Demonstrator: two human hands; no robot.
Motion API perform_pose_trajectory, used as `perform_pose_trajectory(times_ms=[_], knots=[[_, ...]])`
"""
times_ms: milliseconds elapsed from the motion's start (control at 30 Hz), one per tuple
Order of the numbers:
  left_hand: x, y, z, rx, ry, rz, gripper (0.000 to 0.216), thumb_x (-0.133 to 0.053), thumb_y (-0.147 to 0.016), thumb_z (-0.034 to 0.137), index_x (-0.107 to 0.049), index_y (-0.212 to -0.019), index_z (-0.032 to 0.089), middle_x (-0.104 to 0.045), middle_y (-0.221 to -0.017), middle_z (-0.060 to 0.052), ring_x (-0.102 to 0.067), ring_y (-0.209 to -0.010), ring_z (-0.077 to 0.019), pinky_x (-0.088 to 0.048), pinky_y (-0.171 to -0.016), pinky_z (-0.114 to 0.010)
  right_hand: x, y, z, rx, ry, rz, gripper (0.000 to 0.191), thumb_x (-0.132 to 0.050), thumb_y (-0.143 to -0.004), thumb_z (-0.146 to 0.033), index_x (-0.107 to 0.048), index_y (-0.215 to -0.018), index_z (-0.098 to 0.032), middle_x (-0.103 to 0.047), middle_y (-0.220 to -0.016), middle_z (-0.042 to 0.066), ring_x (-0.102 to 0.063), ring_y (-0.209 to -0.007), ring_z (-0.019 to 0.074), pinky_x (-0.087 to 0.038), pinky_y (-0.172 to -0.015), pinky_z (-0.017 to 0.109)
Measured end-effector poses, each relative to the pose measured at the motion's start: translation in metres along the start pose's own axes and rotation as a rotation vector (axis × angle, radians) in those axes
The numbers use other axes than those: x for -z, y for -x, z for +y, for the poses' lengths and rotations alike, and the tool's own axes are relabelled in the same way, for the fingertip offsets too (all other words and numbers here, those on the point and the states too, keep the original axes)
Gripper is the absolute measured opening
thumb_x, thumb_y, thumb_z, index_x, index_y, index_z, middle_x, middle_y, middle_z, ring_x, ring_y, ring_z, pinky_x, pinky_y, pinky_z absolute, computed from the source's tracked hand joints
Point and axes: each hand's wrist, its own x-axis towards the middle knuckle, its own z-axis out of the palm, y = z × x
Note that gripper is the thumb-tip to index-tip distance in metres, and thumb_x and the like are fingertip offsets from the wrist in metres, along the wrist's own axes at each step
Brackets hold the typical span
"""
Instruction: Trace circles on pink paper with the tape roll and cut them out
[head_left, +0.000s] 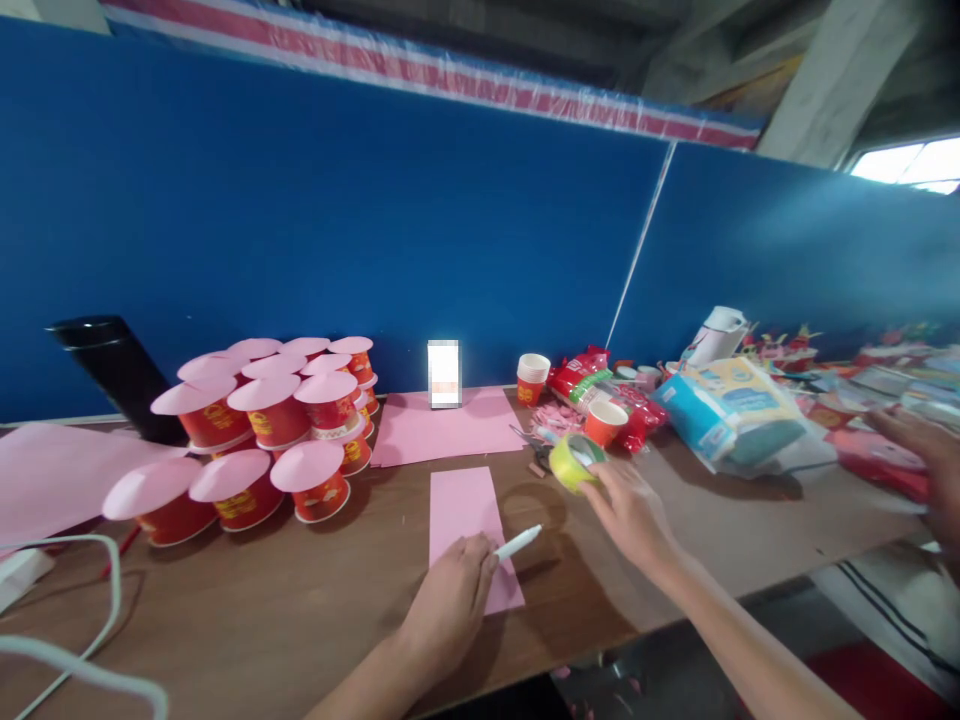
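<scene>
My left hand (459, 600) is closed around a white pen (519, 542), whose tip points up to the right. That hand rests over a pink paper strip (463, 500) lying on the brown table. To the right, my right hand (626, 505) grips a roll of yellow tape (568, 464), held above the tabletop with its ring tilted toward me. Beyond the tape lie a pair of scissors (534, 440), partly hidden, and an orange-red paper cup (604, 424).
Red paper cups with pink paper cone tops (307, 468) stand grouped on the left, near a black bottle (120, 375). Pink sheets (450, 425) lie at the back before a blurred upright rectangle. A blue-white package (735, 415) and another person's hand (919, 450) are at right.
</scene>
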Motion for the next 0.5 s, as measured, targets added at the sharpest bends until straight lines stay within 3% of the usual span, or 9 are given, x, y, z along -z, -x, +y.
perform_pose_trajectory(times_ms=[100,200,367,433,500], knots=[[-0.002,0.016,0.006,-0.006,0.107,0.03,0.033,-0.027,-0.092,0.033,-0.057,-0.095,0.02,-0.062,-0.095,-0.008,-0.057,-0.088,-0.0201,-0.041,-0.081,-0.031,-0.014,-0.005,-0.021,0.104,-0.093,-0.062,0.01,-0.05,-0.086,-0.025,-0.057,-0.089,-0.018,-0.063,-0.085,0.007,-0.056,-0.083,0.0211,-0.042,-0.073,0.031],[0.002,0.014,0.005,0.031,0.289,0.142,0.031,-0.03,-0.092,0.033,-0.057,-0.101,0.02,-0.065,-0.09,-0.006,-0.059,-0.083,-0.0183,-0.044,-0.076,-0.029,-0.029,-0.015,-0.041,0.218,-0.142,-0.108,0.01,-0.053,-0.085,-0.026,-0.059,-0.086,-0.018,-0.064,-0.081,0.005,-0.055,-0.08,0.0201,-0.042,-0.072,0.03],[0.029,-0.038,-0.016,0.104,0.568,0.672,0.034,-0.032,-0.09,0.041,-0.057,-0.093,0.018,-0.066,-0.095,-0.008,-0.061,-0.09,-0.0189,-0.046,-0.082,-0.032,-0.046,-0.033,-0.075,0.305,-0.192,-0.113,0.011,-0.053,-0.086,-0.024,-0.062,-0.084,-0.018,-0.065,-0.078,0.006,-0.054,-0.075,0.0188,-0.04,-0.07,0.03],[0.042,-0.063,-0.028,0.103,0.575,0.825,0.037,-0.033,-0.089,0.045,-0.058,-0.088,0.017,-0.066,-0.093,-0.008,-0.062,-0.088,-0.0191,-0.047,-0.081,-0.033,-0.049,-0.037,-0.088,0.351,-0.198,-0.148,0.013,-0.054,-0.086,-0.027,-0.062,-0.088,-0.018,-0.066,-0.08,0.006,-0.053,-0.077,0.0193,-0.039,-0.071,0.031],[0.049,-0.083,-0.04,0.1,0.564,0.899,0.04,-0.031,-0.088,0.047,-0.058,-0.086,0.017,-0.066,-0.089,-0.009,-0.063,-0.085,-0.0189,-0.048,-0.08,-0.034,-0.053,-0.037,-0.099,0.383,-0.193,-0.212,0.017,-0.054,-0.086,-0.032,-0.062,-0.085,-0.017,-0.065,-0.081,0.006,-0.053,-0.078,0.0194,-0.038,-0.068,0.031]])
